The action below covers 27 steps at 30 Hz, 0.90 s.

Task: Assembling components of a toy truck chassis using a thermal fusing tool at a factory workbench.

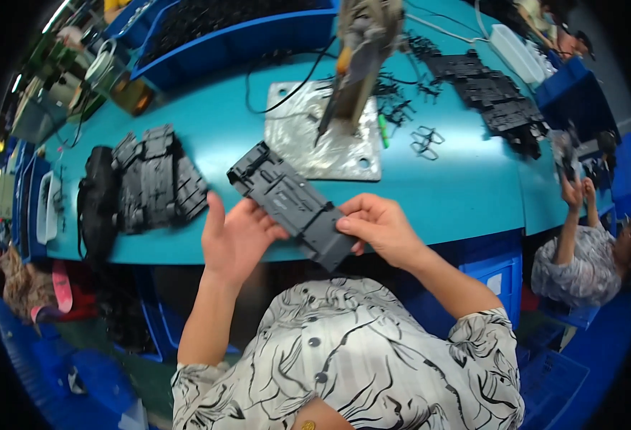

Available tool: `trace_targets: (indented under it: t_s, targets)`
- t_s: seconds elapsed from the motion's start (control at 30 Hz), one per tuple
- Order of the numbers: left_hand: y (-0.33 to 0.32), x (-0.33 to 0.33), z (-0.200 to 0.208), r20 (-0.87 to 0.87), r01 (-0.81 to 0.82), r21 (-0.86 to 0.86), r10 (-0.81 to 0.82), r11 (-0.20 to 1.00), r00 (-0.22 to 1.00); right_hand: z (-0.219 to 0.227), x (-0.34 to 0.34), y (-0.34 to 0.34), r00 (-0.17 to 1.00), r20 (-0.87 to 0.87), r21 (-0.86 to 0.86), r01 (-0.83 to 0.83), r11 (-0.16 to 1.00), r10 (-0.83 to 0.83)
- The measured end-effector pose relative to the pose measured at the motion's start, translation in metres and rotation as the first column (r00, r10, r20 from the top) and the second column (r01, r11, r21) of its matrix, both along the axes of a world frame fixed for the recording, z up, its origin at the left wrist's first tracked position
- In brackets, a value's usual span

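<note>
A long black moulded plastic part [290, 201] is held tilted above the near edge of the table. My right hand [381, 228] grips its near right end, thumb on top and fingers beneath. At the part's left side my left hand [240, 233] is open, palm up, thumb stretched out and fingertips close to its edge; whether they touch it I cannot tell. Just beyond the part, a bench press [351, 93] with a pointed tip stands on a shiny metal base plate [323, 154].
Similar black parts [154, 179] lie stacked on the left beside a black bag-like bundle [99, 204]. More black parts [491, 97] lie in a row at the far right. Small black pieces [426, 142] and a green stick [383, 131] lie near the press. A blue bin [237, 39] stands behind. Another person [580, 251] sits at the right.
</note>
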<state>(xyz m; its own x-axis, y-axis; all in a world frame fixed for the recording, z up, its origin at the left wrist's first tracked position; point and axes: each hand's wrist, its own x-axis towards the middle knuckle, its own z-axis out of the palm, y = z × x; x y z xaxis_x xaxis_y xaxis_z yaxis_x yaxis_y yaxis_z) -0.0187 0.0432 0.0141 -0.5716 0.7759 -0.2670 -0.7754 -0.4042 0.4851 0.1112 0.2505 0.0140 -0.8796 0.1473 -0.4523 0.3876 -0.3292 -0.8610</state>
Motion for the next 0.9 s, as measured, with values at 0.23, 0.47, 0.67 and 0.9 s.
trace_targets:
  t_s: [0.23,0.47,0.67,0.9]
  targets:
    - [0.008,0.022,-0.001,-0.354,-0.061,-0.466,-0.123,0.882,0.927,-0.004,-0.004,-0.007,0.998,-0.019,-0.077,-0.053,0.996,0.052]
    - [0.002,0.022,-0.012,-0.291,-0.077,-0.485,-0.078,0.871,0.954,0.009,-0.004,0.1,0.909,-0.417,0.87,0.399,0.289,0.003]
    - [0.001,0.016,-0.021,-0.203,-0.022,-0.36,-0.056,0.933,0.978,0.0,0.0,0.166,0.922,-0.191,0.961,0.246,-0.128,0.338]
    - [-0.004,0.016,-0.02,-0.198,-0.029,-0.34,-0.041,0.94,0.979,0.006,0.005,0.112,0.863,-0.348,0.937,0.332,0.106,0.365]
